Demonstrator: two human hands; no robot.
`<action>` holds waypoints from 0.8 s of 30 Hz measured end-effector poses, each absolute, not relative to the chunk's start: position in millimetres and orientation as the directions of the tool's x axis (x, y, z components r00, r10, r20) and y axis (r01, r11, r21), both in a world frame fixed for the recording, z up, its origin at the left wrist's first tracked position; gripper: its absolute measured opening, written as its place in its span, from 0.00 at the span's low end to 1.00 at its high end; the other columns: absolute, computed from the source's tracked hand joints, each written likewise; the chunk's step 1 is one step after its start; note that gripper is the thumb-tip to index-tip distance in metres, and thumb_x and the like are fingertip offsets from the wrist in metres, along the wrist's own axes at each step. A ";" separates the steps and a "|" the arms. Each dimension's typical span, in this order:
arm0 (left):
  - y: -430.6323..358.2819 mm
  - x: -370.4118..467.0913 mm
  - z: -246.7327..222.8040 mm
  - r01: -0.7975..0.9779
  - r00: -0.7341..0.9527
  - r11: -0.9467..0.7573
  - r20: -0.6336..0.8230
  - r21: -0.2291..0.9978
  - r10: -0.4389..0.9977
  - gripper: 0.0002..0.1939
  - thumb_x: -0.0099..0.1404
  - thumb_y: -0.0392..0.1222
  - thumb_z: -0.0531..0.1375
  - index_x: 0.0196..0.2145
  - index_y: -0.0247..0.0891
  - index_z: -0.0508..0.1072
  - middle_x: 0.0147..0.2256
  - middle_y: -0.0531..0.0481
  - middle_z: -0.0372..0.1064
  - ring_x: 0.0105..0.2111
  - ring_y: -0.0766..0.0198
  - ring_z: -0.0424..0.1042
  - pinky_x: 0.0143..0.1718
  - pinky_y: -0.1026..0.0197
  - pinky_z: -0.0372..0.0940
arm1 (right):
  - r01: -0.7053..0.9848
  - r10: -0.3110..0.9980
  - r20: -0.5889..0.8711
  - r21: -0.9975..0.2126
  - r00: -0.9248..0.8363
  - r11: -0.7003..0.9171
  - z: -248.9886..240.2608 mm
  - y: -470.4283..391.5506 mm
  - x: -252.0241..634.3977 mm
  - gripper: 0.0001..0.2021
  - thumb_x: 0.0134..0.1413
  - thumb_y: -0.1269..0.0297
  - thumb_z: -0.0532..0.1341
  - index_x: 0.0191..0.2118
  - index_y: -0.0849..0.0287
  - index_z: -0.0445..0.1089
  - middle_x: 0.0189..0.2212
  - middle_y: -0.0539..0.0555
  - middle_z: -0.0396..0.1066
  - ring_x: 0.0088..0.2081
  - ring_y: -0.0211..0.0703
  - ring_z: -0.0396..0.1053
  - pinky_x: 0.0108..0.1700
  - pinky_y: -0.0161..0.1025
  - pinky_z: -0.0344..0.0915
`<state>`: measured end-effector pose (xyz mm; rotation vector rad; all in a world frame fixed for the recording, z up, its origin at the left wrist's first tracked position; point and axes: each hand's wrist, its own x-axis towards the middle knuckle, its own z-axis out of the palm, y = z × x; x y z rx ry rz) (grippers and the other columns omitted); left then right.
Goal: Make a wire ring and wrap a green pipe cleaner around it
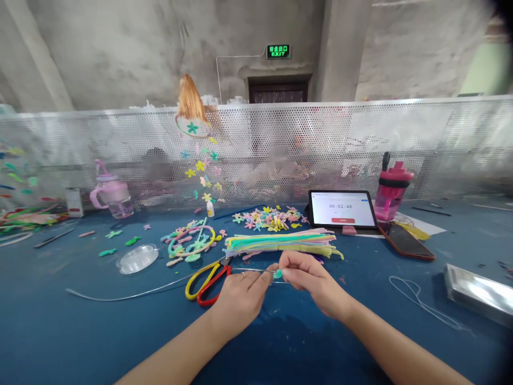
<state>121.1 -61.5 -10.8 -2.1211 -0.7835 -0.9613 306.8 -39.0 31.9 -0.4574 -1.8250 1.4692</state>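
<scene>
Just in front of the pipe-cleaner bundle, my two hands meet, fingertips almost touching. My left hand [245,295] is closed in a pinch on a thin clear line [132,296], whose loose end trails across the table to the left. A small teal fuzzy pipe-cleaner piece [278,274] shows between the hands, pinched by the thumb and fingers of my right hand [316,280]. Scissors [204,283] with one yellow and one red handle lie beside my left hand. The bundle of pastel pipe cleaners [280,241] lies right behind both hands.
Fuzzy flowers [268,218] are heaped behind the bundle. Left of it are a pastel ring [172,248], a clear dish [138,259] and a pink jug [114,195]. A tablet [342,208], pink bottle [390,192], phone [406,240] and metal box [479,294] stand or lie at right.
</scene>
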 end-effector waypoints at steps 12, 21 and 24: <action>-59.0 122.4 -16.7 0.716 0.598 -0.621 0.739 -0.319 0.310 0.09 0.63 0.28 0.49 0.37 0.33 0.67 0.22 0.50 0.65 0.21 0.65 0.66 0.22 0.65 0.61 | -0.232 0.664 0.282 -0.959 -0.693 0.165 29.4 -42.7 304.6 0.09 0.53 0.65 0.58 0.26 0.60 0.59 0.18 0.42 0.47 0.20 0.31 0.42 0.23 0.33 0.40; -70.5 129.8 -7.8 0.775 0.564 -0.543 0.740 -0.322 0.366 0.08 0.64 0.36 0.52 0.38 0.32 0.69 0.27 0.47 0.71 0.26 0.60 0.71 0.25 0.60 0.65 | -0.089 0.671 0.313 -0.934 -0.673 0.346 31.3 -37.7 308.0 0.10 0.57 0.62 0.54 0.27 0.59 0.56 0.20 0.43 0.48 0.22 0.32 0.44 0.24 0.33 0.43; -85.9 125.5 9.9 0.763 0.549 -0.571 0.771 -0.304 0.322 0.14 0.62 0.46 0.55 0.38 0.33 0.70 0.29 0.45 0.72 0.30 0.57 0.72 0.30 0.58 0.67 | 0.034 0.651 0.341 -0.870 -0.678 0.492 32.7 -36.2 311.3 0.10 0.59 0.63 0.52 0.27 0.59 0.56 0.22 0.44 0.49 0.24 0.33 0.46 0.26 0.33 0.45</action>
